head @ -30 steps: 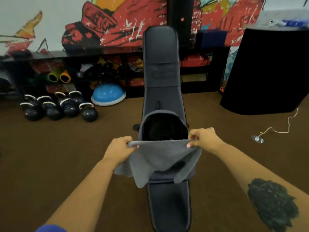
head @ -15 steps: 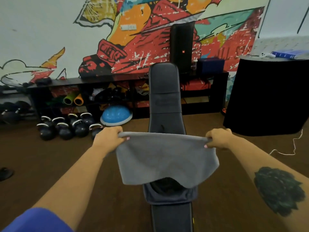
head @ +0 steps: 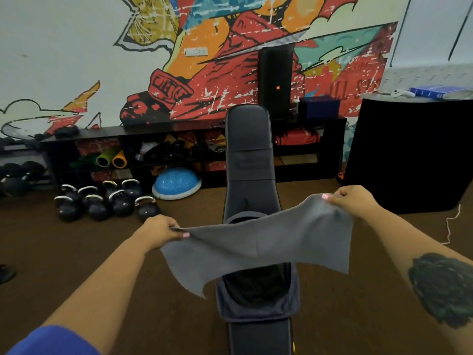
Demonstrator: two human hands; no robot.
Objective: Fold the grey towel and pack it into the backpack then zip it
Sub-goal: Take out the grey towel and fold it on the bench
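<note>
The grey towel is stretched wide in the air between my two hands, its top edge sagging in the middle and its lower edge hanging loose. My left hand pinches the towel's left top corner. My right hand pinches the right top corner, held higher and farther out. Below the towel, the dark blue-grey backpack lies on the black padded bench with its main compartment unzipped and open. The towel hides the middle of the backpack.
Several black kettlebells and a blue balance dome sit on the brown floor at left. A low black shelf runs along the mural wall. A black counter stands at right, a white cable beside it.
My hands have moved farther apart and spread the towel wider. My right hand has risen, my left has dropped, and the towel now slants. The backpack's open mouth shows more below it.
</note>
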